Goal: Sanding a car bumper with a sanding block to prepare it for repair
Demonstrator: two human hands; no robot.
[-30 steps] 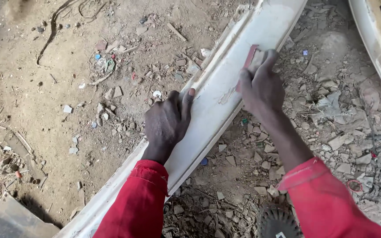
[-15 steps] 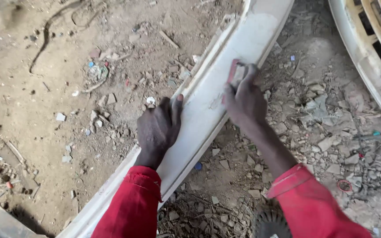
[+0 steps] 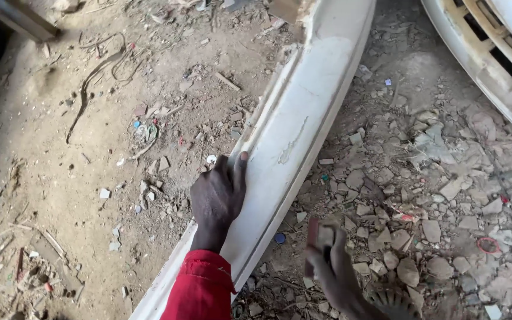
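Left hand (image 3: 217, 195) lies flat on the near edge of the long white bumper panel (image 3: 303, 118), steadying rather than clenching. Right hand (image 3: 333, 266), blurred, grips what looks like a reddish sanding block (image 3: 318, 234) just off the panel. Rubble-strewn dirt ground (image 3: 434, 195); another white panel (image 3: 493, 59) at upper right.

Soft, even daylight with faint shadows; the right hand (image 3: 333, 269) is motion-blurred, the ground sharp.

Left hand (image 3: 219, 195) on white bumper (image 3: 303, 127), right hand (image 3: 333, 266) gripping sanding block (image 3: 321, 234)
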